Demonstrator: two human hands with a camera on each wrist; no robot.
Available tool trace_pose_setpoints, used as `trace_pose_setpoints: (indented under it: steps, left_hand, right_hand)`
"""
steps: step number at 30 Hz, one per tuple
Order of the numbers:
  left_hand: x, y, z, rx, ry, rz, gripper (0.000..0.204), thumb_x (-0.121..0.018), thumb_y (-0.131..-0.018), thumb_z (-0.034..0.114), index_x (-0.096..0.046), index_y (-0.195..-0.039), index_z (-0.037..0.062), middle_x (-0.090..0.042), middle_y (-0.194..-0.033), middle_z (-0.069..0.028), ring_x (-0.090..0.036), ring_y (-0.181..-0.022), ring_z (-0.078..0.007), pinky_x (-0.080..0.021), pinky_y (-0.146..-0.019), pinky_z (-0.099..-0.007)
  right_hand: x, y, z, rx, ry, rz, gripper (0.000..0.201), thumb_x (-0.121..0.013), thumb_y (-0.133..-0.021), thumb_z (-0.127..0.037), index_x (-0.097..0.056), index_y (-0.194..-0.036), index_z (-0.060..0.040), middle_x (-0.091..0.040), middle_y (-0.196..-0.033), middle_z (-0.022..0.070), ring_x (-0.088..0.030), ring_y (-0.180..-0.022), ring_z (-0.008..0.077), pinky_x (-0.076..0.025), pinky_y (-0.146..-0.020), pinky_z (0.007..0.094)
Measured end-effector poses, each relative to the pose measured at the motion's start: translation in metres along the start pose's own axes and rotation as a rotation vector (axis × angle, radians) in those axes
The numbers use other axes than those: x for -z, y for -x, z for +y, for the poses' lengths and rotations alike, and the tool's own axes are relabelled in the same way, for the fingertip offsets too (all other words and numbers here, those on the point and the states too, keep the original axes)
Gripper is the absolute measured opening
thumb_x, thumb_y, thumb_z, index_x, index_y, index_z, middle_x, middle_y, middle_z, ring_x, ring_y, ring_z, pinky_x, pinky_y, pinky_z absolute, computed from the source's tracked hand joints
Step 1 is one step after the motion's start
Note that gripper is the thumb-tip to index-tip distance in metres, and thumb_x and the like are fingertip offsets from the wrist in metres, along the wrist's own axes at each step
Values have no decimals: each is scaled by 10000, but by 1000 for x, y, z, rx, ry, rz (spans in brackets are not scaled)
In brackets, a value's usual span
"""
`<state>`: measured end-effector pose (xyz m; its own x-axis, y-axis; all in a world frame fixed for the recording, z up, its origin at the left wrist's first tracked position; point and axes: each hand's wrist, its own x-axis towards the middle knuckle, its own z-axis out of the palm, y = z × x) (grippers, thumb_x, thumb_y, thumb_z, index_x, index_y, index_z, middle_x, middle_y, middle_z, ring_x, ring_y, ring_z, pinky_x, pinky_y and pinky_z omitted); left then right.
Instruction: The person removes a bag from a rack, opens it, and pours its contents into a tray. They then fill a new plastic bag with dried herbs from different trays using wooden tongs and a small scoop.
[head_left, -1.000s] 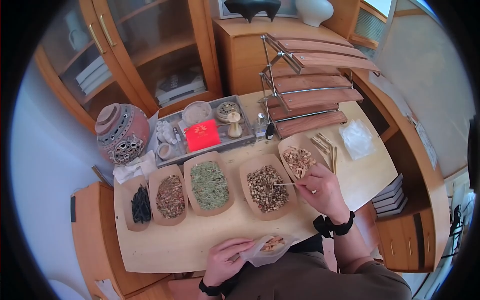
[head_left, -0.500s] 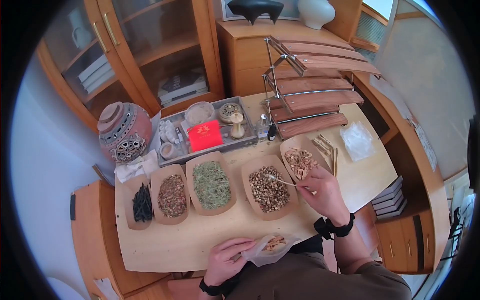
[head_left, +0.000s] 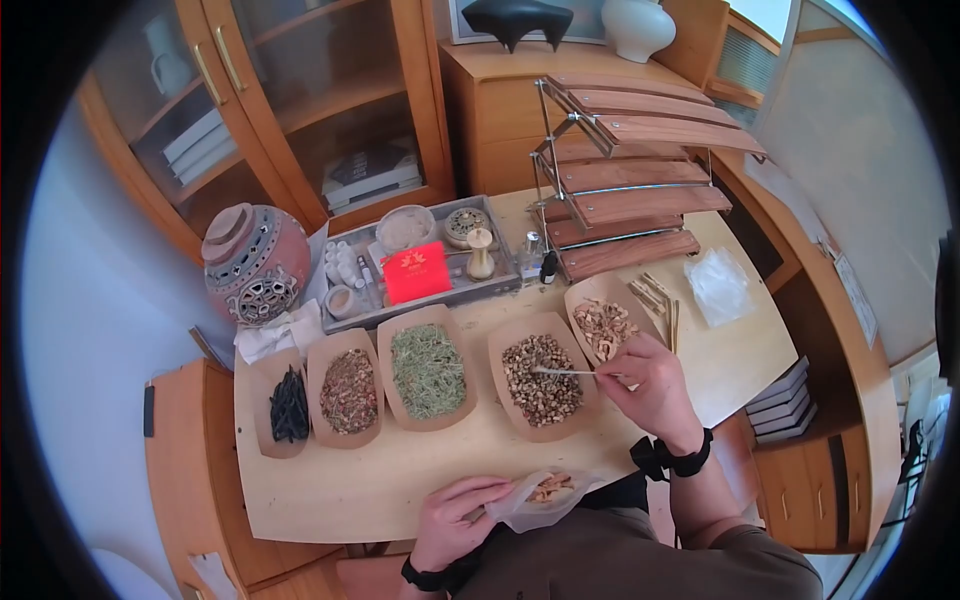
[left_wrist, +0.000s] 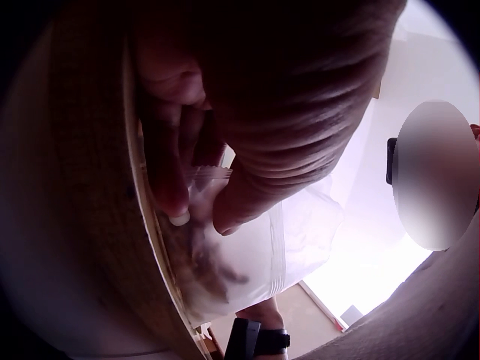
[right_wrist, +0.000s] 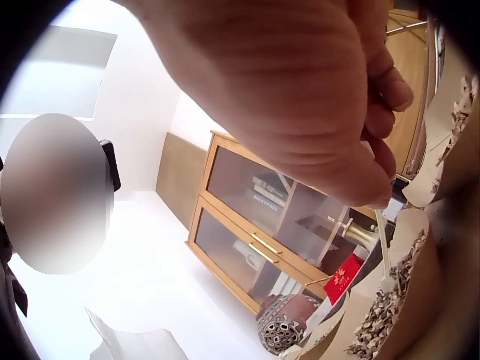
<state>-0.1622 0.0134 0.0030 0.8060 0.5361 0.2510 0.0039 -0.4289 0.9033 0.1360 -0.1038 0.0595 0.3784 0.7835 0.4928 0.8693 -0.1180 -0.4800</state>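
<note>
My left hand (head_left: 456, 520) pinches the edge of a translucent pouch (head_left: 520, 512) at the table's front edge; pale dried pieces lie inside, and the left wrist view shows the pouch (left_wrist: 251, 259) between thumb and fingers. My right hand (head_left: 650, 388) pinches a thin pale spoon (head_left: 572, 373), its tip at the brown granules (head_left: 540, 385) in a paper tray (head_left: 497, 350). In the right wrist view the spoon (right_wrist: 383, 244) slants down from the fingertips. Behind that hand a second tray holds pale chips (head_left: 600, 322).
Further left are trays of green herb (head_left: 428, 372), reddish mix (head_left: 349, 392) and black pieces (head_left: 289, 405). Behind them stand a grey tray (head_left: 372, 318) with a red packet (head_left: 417, 273) and a patterned jar (head_left: 257, 262). A slatted rack (head_left: 640, 205) and a plastic bag (head_left: 720, 287) occupy the back right.
The spoon tip has shifted about over the granules, tilting up and then lying flatter again. The left hand keeps its grip on the pouch. The head view has moved slightly.
</note>
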Motion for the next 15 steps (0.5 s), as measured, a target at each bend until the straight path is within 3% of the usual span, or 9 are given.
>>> trace_pose_setpoints:
  steps: [6, 8, 15]
  left_hand:
    - [-1, -2, -1, -9, -1, -19, 305, -744, -799, -38, -805, -1085, 46, -781, -1089, -100, -768, -958, -249, -619, -851, -337]
    - [1, -1, -2, -7, -17, -9, 304, -751, -797, -34, -805, -1085, 46, -781, -1090, -99, -768, -958, -247, -620, -850, -337]
    - [0, 0, -2, 0, -1, -18, 304, -732, -802, -36, -804, -1086, 48, -780, -1092, -97, -767, -957, -253, -621, -852, -346]
  right_hand:
    - [-7, -12, -2, -33, 19, 90, 94, -793, -732, -16, -770, -816, -53, -638, -766, 85, -649, -784, 290, -539, -684, 405]
    - [-10, -9, -1, -12, 46, -50, 89, -795, -739, -14, -771, -818, -49, -637, -767, 88, -650, -786, 291, -540, -690, 406]
    - [13, 0, -15, -31, -41, -42, 67, -790, -743, -31, -771, -803, -54, -651, -777, 79, -653, -787, 290, -542, -682, 400]
